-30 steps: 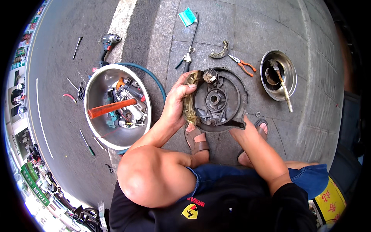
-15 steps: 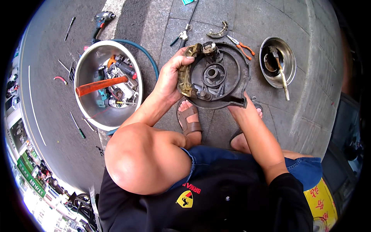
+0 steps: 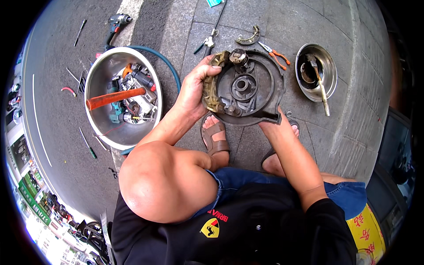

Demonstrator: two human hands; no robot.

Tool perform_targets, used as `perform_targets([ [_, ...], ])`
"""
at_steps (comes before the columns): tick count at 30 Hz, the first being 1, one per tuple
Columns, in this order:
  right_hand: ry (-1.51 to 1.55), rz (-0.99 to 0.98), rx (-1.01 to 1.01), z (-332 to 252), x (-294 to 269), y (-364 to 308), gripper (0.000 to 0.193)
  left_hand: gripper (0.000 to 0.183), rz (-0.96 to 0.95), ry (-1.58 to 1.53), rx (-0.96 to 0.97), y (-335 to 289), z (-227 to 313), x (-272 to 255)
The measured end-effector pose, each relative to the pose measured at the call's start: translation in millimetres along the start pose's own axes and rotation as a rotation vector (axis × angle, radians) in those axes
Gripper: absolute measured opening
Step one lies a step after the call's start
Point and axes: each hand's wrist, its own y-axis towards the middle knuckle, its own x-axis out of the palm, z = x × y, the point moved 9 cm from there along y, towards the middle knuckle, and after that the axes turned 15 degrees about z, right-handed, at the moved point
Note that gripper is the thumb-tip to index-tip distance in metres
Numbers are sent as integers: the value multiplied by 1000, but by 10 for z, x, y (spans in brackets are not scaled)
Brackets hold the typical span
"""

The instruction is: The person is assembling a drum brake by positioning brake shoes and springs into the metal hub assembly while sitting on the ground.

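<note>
Left hand (image 3: pixel 194 86): raised in front of the body, closed in a grip, thumb (image 3: pixel 213 69) laid across the front, fingers mostly hidden behind.
Left forearm (image 3: pixel 170 125): slants up and rightward from beside the bent left knee (image 3: pixel 148 179).
Right hand (image 3: pixel 270 127): almost wholly hidden; only its heel end shows, fingers out of sight.
Right forearm (image 3: pixel 298 159): angles up and leftward, elbow bent.
Feet (image 3: pixel 221 157): apart, below the hands.

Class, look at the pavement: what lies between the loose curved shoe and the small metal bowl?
The orange-handled pliers lie between the curved shoe and the bowl, as the head view shows.
</note>
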Motion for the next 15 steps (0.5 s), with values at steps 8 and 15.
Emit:
perform_targets([
  [8, -54, 5, -47, -27, -60, -28, 33, 41, 1, 18, 10, -17, -18, 22],
  [15, -166, -41, -106, -143, 97, -164, 36, 46, -53, 38, 20, -2, -27, 82],
])
